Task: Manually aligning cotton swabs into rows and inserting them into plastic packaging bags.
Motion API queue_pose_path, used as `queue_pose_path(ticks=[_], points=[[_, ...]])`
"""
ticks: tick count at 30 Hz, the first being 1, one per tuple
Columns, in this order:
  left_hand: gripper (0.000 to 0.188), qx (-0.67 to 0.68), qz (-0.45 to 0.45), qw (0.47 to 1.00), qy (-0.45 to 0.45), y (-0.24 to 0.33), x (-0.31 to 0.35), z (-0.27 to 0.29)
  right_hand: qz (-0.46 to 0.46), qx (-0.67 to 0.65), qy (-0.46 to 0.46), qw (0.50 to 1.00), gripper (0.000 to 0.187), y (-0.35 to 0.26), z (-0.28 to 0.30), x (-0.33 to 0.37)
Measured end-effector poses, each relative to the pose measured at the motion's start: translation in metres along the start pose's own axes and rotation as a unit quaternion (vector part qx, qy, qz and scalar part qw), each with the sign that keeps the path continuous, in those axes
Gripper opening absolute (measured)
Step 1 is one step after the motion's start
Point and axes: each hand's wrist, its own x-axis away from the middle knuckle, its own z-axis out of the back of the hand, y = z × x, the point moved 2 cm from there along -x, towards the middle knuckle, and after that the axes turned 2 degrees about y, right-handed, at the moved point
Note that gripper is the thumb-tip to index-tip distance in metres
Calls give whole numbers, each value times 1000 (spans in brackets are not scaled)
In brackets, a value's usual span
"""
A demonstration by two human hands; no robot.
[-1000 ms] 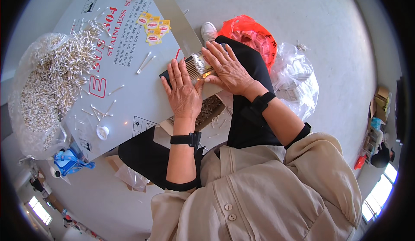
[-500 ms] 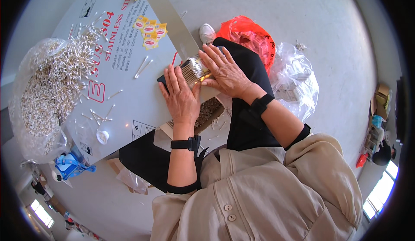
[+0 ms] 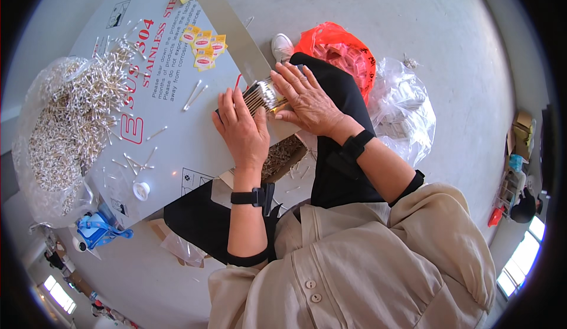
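Observation:
At the table's near right edge, a row of cotton swabs [image 3: 260,97] lies side by side between my hands, white tips toward the right. My left hand [image 3: 242,127] lies over the left end of the row with its fingers stretched out. My right hand [image 3: 308,100] rests flat at the tip end, fingers extended and thumb toward the swabs. A shiny yellow piece shows beneath the right thumb, its kind unclear. My palms hide whatever supports the row. Below my hands, an open cardboard box [image 3: 289,165] holds more swabs.
A clear bag [image 3: 35,152] heaped with loose swabs stands on the table's left. Yellow packets [image 3: 204,57], stray swabs [image 3: 190,100] and a small white round container [image 3: 140,191] lie on the table [image 3: 171,134]. A red bag [image 3: 366,63] and a clear plastic bag [image 3: 404,116] stand on the right.
My left hand has shifted slightly left and its thumb has drawn back, baring more of the swab row. My right hand stays almost in place.

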Motion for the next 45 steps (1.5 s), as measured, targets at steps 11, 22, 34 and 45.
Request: queue_pose_path(ticks=[11,22,34,45], points=[[10,72,1,997,-24,-24,-64,7,5,3,-3,1000,85,0,0,0],[6,0,-114,988,-101,-19,-72,9,3,-4,-6,1000,86,0,0,0],[8,25,-143,980,-136,-9,-73,9,5,-14,-5,1000,85,-2,3,-1],[65,173,38,984,27,0,9,-8,7,3,5,1000,84,-1,0,1]])
